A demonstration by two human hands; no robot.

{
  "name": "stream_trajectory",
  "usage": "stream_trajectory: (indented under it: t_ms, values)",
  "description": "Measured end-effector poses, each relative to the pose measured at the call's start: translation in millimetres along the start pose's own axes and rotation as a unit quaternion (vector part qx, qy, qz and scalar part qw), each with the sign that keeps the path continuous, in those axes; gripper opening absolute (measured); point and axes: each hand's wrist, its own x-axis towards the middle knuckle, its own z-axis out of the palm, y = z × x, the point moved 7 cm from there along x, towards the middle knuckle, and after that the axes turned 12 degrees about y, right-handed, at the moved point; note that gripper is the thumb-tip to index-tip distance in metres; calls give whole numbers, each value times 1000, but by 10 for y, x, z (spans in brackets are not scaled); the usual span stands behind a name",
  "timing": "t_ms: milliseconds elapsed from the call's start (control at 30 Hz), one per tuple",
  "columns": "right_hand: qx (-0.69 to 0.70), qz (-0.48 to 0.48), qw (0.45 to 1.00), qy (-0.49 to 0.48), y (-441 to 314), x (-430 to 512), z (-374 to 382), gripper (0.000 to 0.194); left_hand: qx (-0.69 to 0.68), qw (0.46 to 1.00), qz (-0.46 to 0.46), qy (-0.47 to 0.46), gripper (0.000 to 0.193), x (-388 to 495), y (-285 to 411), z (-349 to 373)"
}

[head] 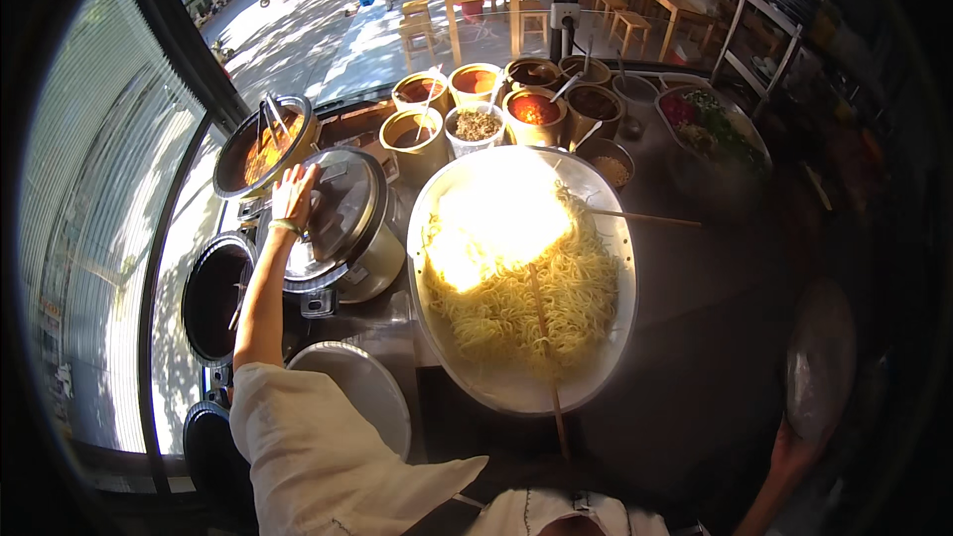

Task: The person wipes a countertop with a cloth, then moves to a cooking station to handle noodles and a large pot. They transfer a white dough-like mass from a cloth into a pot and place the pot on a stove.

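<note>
My left hand (293, 197) is on the knob side of a glass lid (346, 197), its fingers over the lid's left part. The lid lies on a large cooker pot (376, 260). At the far right, in shade, my right hand (798, 447) holds a metal bowl (819, 365) by its near edge. Between my hands, a large oval metal tray (506, 398) holds a heap of pale noodles (573, 313). One wooden stick (540, 305) lies across the noodles towards me; another stick (655, 218) sticks out over the right rim. Bright sunlight washes out the heap's far part.
Behind the tray stand several tubs of sauces and toppings (534, 110), some with spoons. An open pot with tongs (260, 145) is at the far left, dark pots (217, 298) below it. A round pale basin (365, 387) sits near my left sleeve. A vegetable tray (715, 119) is at the far right.
</note>
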Motion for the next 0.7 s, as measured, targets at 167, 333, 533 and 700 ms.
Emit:
stream_trajectory:
  t_ms: [167, 333, 533, 700]
  values:
    - [193, 138, 971, -10, 104, 136, -71, 51, 15, 996, -66, -62, 43, -53, -85, 197]
    - [221, 150, 956, -119, 77, 529, -275, 50, 37, 997, -66, 12, 50, 267, 434, -401]
    - [219, 152, 955, -128, 100, 1264, -716, 62, -216, 973, -77, 31, 51, 766, 2191, -1880]
    - [226, 200, 949, -92, 224, 1879, -1036, 67, -456, 888, -12, -55, 53, 1253, 4136, -2973]
